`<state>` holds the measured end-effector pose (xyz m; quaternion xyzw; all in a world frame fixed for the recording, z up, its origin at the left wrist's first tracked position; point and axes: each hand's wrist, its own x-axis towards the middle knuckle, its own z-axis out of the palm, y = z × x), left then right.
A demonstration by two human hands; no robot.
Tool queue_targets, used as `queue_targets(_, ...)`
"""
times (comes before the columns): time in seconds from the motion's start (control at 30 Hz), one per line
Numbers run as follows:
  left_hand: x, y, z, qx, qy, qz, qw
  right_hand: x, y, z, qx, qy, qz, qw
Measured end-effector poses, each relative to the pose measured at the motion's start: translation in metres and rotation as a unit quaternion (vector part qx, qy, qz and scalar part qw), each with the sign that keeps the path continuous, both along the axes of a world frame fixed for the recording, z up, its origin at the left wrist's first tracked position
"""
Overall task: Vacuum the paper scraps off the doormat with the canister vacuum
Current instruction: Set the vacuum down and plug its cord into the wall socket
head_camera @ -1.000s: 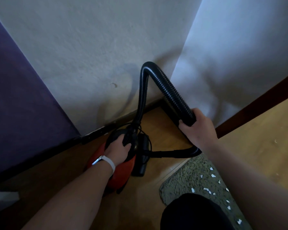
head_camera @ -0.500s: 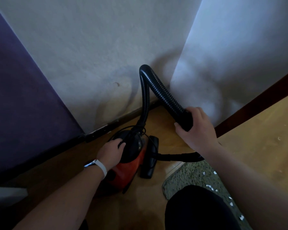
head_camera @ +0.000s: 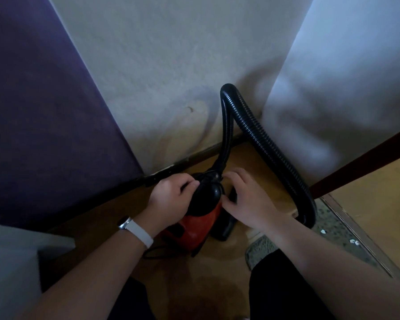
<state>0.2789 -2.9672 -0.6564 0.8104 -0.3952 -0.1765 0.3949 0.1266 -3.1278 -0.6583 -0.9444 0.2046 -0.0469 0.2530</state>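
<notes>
A red and black canister vacuum [head_camera: 192, 229] stands on the wooden floor near the wall corner. Its black ribbed hose [head_camera: 270, 146] loops up against the wall and drops to the right. My left hand [head_camera: 171, 199] grips the vacuum's black top from the left. My right hand [head_camera: 247, 199] rests at the vacuum's right side with fingers spread, holding nothing. A black floor nozzle [head_camera: 226, 227] lies beside the canister, partly hidden by my right hand. The grey doormat [head_camera: 333, 229] lies at the lower right with a few white paper scraps [head_camera: 353, 242] on it.
White walls [head_camera: 171, 65] meet in a corner just behind the vacuum. A purple panel [head_camera: 44, 112] fills the left. A dark wooden door frame [head_camera: 360, 162] runs along the right. A black power cord [head_camera: 157, 252] trails beneath the canister. My dark-clothed knees are at the bottom.
My right hand has let go of the hose and come down to the vacuum's right side. The hose has dropped to the right. My left hand stays on the canister's top.
</notes>
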Motion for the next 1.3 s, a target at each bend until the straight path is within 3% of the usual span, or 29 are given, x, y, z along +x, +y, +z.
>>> queue_targets(0.2, -0.013, 0.026, 0.03, -0.057, 0.008, -0.037, 0.998, 0.018, 0.015, -0.029, 0.136, 0.133, -0.046, 0.981)
queue_targets(0.33, -0.002, 0.044, 0.015, -0.009, -0.024, -0.022, 0.999, 0.018, 0.024, -0.035, 0.282, 0.182, -0.066, 0.94)
queue_targets(0.43, 0.004, 0.057, -0.006, 0.064, -0.023, -0.022, 0.997, 0.02, 0.024, -0.032, 0.304, 0.199, -0.081, 0.928)
queue_targets(0.67, -0.019, 0.051, -0.036, 0.226, 0.053, -0.119, 0.965, 0.018, 0.039, -0.016, 0.333, 0.111, -0.103, 0.931)
queue_targets(0.8, -0.037, 0.035, -0.043, 0.139, 0.193, -0.089, 0.967, 0.023, 0.05, -0.003, 0.354, 0.027, -0.111, 0.928)
queue_targets(0.9, -0.043, 0.028, -0.043, 0.044, 0.31, -0.041, 0.949, 0.027, 0.054, 0.003, 0.38, 0.005, -0.101, 0.92)
queue_targets(1.07, -0.048, 0.02, -0.032, -0.024, 0.403, -0.024, 0.914, 0.035, 0.058, 0.006, 0.418, -0.004, -0.052, 0.907)
queue_targets(1.13, -0.05, 0.017, -0.036, -0.013, 0.403, 0.0, 0.915, 0.039, 0.053, 0.005, 0.451, 0.005, -0.037, 0.892)
queue_targets(1.23, -0.046, 0.015, -0.042, 0.024, 0.371, 0.014, 0.928, 0.048, 0.041, 0.0, 0.538, 0.008, -0.044, 0.842)
queue_targets(1.27, -0.044, 0.016, -0.045, 0.039, 0.351, 0.012, 0.936, 0.051, 0.035, -0.005, 0.527, -0.003, -0.06, 0.848)
queue_targets(1.3, -0.042, 0.018, -0.048, 0.053, 0.334, 0.011, 0.941, 0.056, 0.029, -0.009, 0.47, 0.0, -0.063, 0.88)
